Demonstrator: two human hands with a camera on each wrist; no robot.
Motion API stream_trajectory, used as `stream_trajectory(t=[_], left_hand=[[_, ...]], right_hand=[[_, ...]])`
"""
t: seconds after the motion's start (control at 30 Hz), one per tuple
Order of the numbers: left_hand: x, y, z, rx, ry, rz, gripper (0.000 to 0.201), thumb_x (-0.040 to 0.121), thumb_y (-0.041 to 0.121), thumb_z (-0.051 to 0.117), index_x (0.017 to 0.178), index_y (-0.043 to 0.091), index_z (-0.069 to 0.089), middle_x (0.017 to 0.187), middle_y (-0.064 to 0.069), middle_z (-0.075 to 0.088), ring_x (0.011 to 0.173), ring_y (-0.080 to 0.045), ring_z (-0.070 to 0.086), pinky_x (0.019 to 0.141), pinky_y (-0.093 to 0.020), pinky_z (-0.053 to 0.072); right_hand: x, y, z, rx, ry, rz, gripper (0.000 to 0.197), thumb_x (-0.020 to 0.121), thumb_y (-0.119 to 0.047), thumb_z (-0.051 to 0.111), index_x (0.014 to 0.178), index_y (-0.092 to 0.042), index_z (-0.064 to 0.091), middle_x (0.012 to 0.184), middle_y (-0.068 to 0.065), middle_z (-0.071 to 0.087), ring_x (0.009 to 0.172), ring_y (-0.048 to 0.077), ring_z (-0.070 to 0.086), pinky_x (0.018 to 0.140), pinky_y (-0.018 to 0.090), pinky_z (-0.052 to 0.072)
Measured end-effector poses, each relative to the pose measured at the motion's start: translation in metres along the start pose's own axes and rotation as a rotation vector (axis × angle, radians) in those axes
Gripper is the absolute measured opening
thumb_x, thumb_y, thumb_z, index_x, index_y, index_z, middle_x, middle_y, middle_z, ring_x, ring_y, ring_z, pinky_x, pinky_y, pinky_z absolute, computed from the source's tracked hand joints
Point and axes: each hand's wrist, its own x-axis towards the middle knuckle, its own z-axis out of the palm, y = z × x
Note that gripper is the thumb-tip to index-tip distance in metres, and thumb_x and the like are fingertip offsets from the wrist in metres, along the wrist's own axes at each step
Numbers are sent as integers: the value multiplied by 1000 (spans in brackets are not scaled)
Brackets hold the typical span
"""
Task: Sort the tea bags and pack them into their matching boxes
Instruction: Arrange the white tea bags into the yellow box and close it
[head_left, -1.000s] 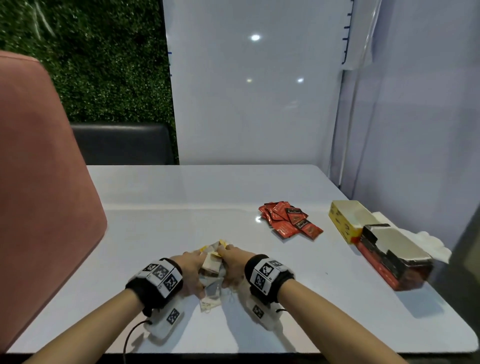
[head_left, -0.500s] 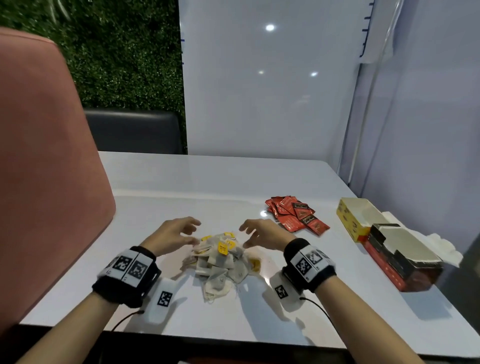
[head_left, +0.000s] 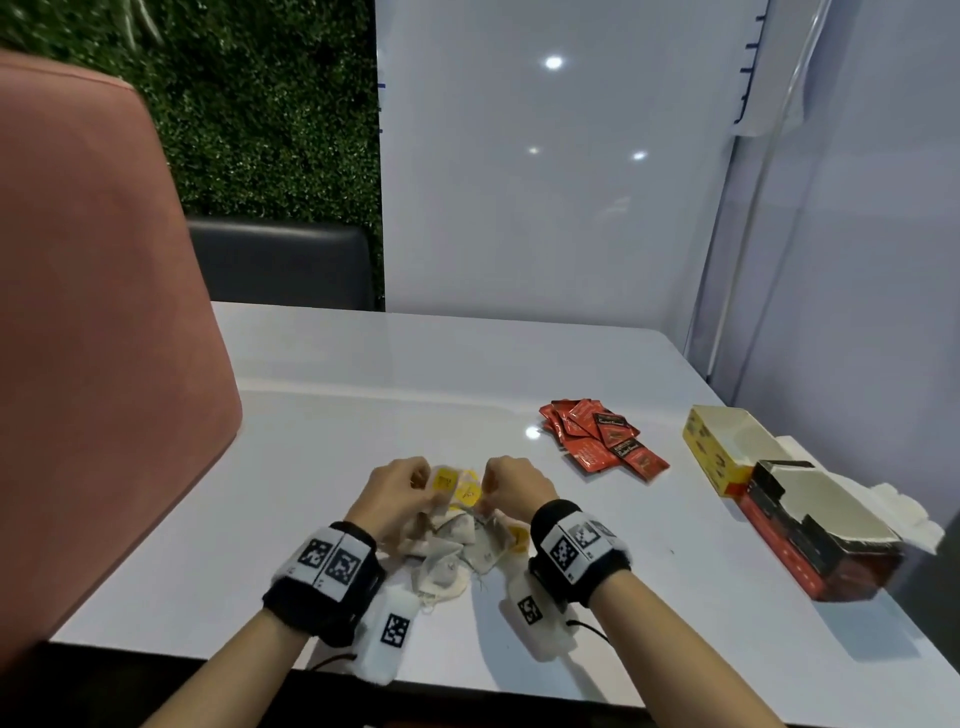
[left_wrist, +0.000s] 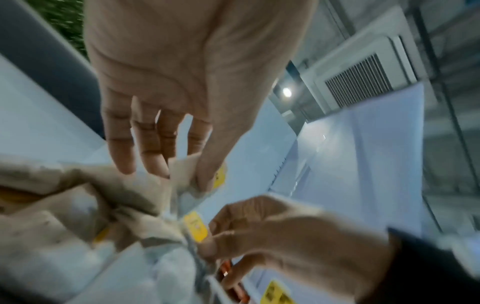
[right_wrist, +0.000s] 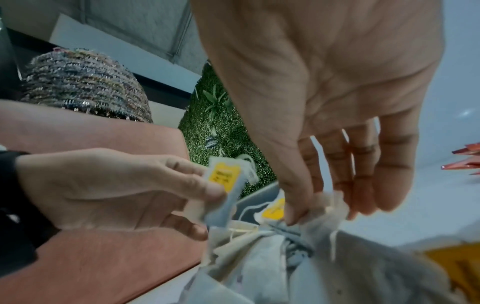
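A heap of white tea bags (head_left: 447, 545) with yellow tags lies on the table's near middle. My left hand (head_left: 421, 480) pinches one tea bag (right_wrist: 221, 185) with a yellow tag between thumb and fingers at the heap's far left. My right hand (head_left: 491, 483) pinches the gathered top of another tea bag (right_wrist: 315, 214) at the far right of the heap. Red tea sachets (head_left: 602, 441) lie in a loose pile further right. An open yellow box (head_left: 722, 447) and an open red and black box (head_left: 815, 535) stand near the right edge.
A pink chair back (head_left: 93, 338) rises at the left beside the white table (head_left: 363, 415). White crumpled paper (head_left: 904, 514) lies behind the boxes. A glossy white wall panel (head_left: 545, 182) stands past the table's far edge.
My hands, pressed together on the heap a second ago, spread apart and open above it. They have now closed in again, each pinching a tea bag.
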Motion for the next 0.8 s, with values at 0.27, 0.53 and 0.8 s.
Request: stream_trajectory(t=[0.27, 0.53, 0.8], left_hand=[[-6, -2, -15, -1349, -150, -396, 17, 95, 3, 46, 93, -8, 57, 98, -22, 65, 71, -22, 72, 66, -31, 60], [-10, 1, -7, -1664, -147, -544, 12, 90, -6, 48, 100, -7, 56, 87, -25, 70, 69, -28, 72, 55, -35, 60], [-23, 27, -2, -1771, -280, -481, 36, 88, -11, 19, 98, -5, 53, 85, -26, 63, 70, -33, 66, 51, -35, 58]], right_hand=[[5, 6, -8, 489, 121, -1, 23, 81, -2, 63, 70, -15, 48, 70, 5, 58, 54, 16, 56, 46, 23, 48], [1, -8, -22, 1235, -10, -27, 23, 84, 2, 62, 103, -3, 52, 80, 14, 63, 56, 14, 65, 53, 18, 51], [1, -43, -10, 746, 108, -62, 33, 73, 0, 71, 102, -7, 56, 82, 14, 64, 62, 17, 59, 52, 23, 46]])
